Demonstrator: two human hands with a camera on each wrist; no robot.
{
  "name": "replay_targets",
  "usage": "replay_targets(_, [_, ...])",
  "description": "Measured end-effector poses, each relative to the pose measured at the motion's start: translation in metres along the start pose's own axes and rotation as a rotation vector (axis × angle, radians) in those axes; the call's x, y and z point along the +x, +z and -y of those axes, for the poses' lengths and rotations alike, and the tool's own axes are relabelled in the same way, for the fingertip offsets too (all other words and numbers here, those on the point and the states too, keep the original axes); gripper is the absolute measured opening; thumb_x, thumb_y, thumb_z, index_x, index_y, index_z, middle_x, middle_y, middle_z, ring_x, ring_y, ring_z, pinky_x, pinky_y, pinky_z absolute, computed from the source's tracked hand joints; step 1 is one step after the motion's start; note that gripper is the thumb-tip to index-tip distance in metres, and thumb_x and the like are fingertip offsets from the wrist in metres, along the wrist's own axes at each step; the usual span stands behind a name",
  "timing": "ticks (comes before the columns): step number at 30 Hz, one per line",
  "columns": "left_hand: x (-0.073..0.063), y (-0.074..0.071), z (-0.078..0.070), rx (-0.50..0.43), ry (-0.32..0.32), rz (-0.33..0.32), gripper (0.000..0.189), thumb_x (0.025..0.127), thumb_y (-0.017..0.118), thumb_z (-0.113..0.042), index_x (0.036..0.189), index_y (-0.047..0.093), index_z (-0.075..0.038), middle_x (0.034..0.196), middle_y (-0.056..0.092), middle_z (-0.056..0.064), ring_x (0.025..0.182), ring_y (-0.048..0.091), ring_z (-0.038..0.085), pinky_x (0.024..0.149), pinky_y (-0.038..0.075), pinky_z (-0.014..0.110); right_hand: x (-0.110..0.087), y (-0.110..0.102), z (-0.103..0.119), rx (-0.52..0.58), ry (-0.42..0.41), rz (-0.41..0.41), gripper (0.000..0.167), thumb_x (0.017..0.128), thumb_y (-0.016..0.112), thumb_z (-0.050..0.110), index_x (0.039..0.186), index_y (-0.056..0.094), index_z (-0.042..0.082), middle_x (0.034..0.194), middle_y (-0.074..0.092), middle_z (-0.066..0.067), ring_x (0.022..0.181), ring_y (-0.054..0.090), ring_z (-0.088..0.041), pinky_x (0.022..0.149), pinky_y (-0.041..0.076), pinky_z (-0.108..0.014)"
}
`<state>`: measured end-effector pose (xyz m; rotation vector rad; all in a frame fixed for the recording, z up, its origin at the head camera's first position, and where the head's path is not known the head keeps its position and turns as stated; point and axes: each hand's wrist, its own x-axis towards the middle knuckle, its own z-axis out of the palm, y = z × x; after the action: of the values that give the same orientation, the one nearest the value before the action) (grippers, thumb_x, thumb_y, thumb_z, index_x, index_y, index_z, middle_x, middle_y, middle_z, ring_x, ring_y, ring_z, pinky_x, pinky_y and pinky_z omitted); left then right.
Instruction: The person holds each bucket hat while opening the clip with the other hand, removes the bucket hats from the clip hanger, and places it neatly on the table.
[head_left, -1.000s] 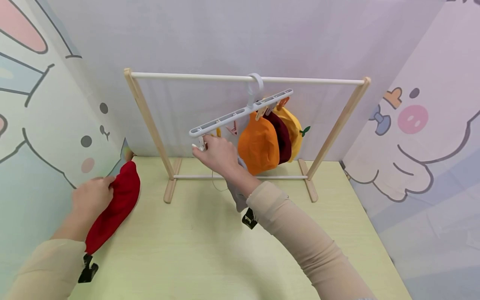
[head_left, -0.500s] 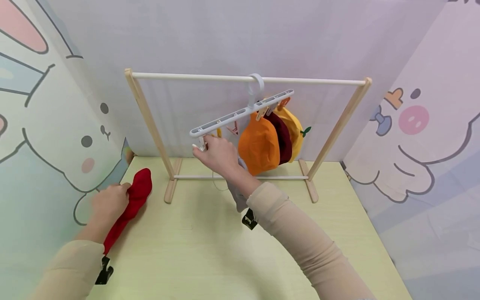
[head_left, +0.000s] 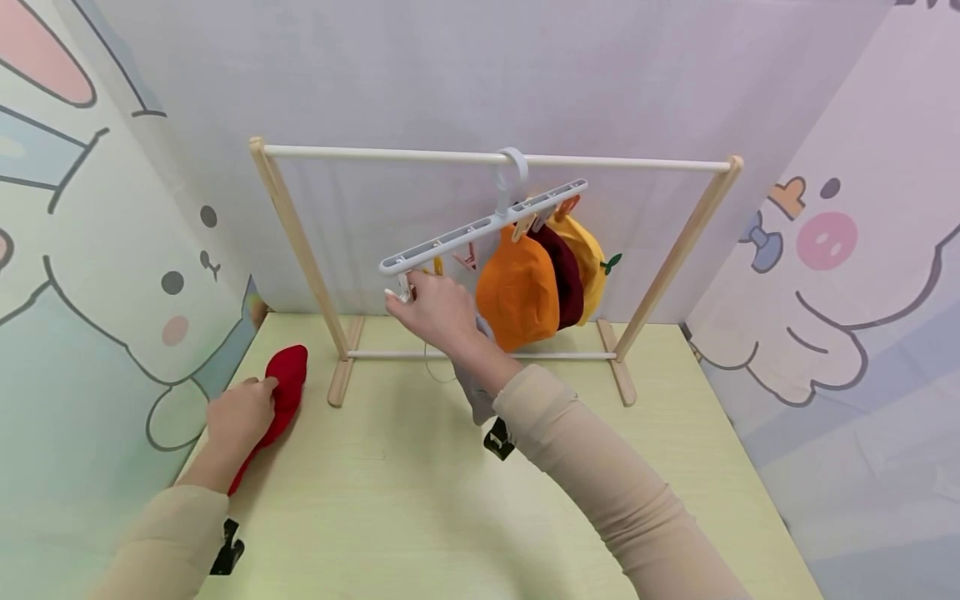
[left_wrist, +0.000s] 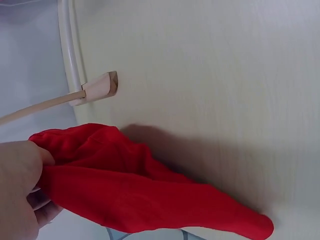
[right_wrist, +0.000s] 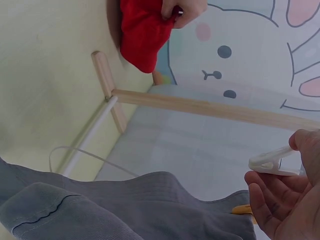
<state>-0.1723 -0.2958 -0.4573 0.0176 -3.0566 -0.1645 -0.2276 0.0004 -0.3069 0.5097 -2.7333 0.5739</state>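
My left hand [head_left: 240, 417] grips a red cloth hat [left_wrist: 145, 195] by its edge, thumb over the fabric, above the left part of the table. At the left end of a grey clip hanger [head_left: 480, 227], my right hand [head_left: 442, 312] pinches a white clip [right_wrist: 272, 162] between thumb and fingers. No cloth shows in that clip. Beside it, a grey hat [right_wrist: 125, 200] with a thin strap hangs from a yellow clip [right_wrist: 242, 210]; in the head view my right forearm partly covers it. The red hat is apart from the hanger.
The hanger hooks over the white bar of a wooden rack [head_left: 300, 242]. An orange hat [head_left: 517, 287], a maroon hat [head_left: 566, 275] and a yellow hat [head_left: 588, 258] hang on its right half. A pink clip [head_left: 467, 257] hangs near the middle. Cartoon-printed curtains flank the pale table [head_left: 390, 500].
My left hand has moved right and slightly lower in the head view, carrying the red hat closer to the rack's left foot. My right hand stays at the white clip.
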Motion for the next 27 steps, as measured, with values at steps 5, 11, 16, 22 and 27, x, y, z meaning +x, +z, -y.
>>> replay_targets(5, [-0.004, 0.010, -0.004, -0.003, 0.004, -0.007, 0.019, 0.080, 0.056, -0.002, 0.098, 0.063, -0.003, 0.078, 0.059, 0.024, 0.054, 0.053, 0.036, 0.044, 0.045, 0.050, 0.000, 0.001, 0.000, -0.001, 0.001, -0.005, 0.029, 0.085, 0.053, 0.042, 0.070, 0.048, 0.018, 0.051, 0.040, 0.007, 0.047, 0.040, -0.010, 0.043, 0.027, -0.024])
replay_targets(11, [-0.004, 0.024, -0.002, -0.012, 0.010, 0.004, 0.018, 0.079, 0.056, -0.002, 0.096, 0.064, -0.003, 0.078, 0.059, 0.026, 0.056, 0.054, 0.039, 0.047, 0.046, 0.055, -0.001, 0.000, 0.000, 0.012, 0.000, 0.009, 0.030, 0.085, 0.053, 0.043, 0.070, 0.048, 0.018, 0.051, 0.039, 0.007, 0.046, 0.038, -0.010, 0.043, 0.026, -0.024])
replay_targets(16, [-0.004, 0.031, 0.003, -0.024, 0.018, -0.001, 0.018, 0.079, 0.057, -0.002, 0.095, 0.064, -0.002, 0.073, 0.058, 0.022, 0.054, 0.053, 0.035, 0.047, 0.046, 0.054, -0.001, 0.000, -0.001, 0.009, -0.003, 0.002, 0.030, 0.085, 0.053, 0.043, 0.069, 0.048, 0.018, 0.051, 0.039, 0.007, 0.046, 0.038, -0.010, 0.043, 0.026, -0.024])
replay_targets(22, [-0.008, 0.039, 0.005, -0.053, 0.007, -0.001, 0.014, 0.078, 0.059, -0.001, 0.092, 0.064, -0.002, 0.068, 0.055, 0.017, 0.052, 0.049, 0.027, 0.044, 0.045, 0.046, -0.001, 0.000, -0.001, -0.004, -0.002, -0.003, 0.030, 0.085, 0.053, 0.043, 0.069, 0.047, 0.018, 0.051, 0.040, 0.007, 0.047, 0.039, -0.010, 0.044, 0.027, -0.024])
replay_targets(27, [-0.013, 0.049, 0.001, -0.078, -0.032, 0.015, 0.015, 0.078, 0.062, -0.004, 0.092, 0.062, 0.001, 0.068, 0.055, 0.016, 0.051, 0.048, 0.024, 0.044, 0.044, 0.044, -0.002, 0.000, 0.000, 0.008, -0.003, 0.005, 0.030, 0.085, 0.053, 0.043, 0.069, 0.047, 0.018, 0.051, 0.039, 0.007, 0.047, 0.039, -0.010, 0.044, 0.027, -0.025])
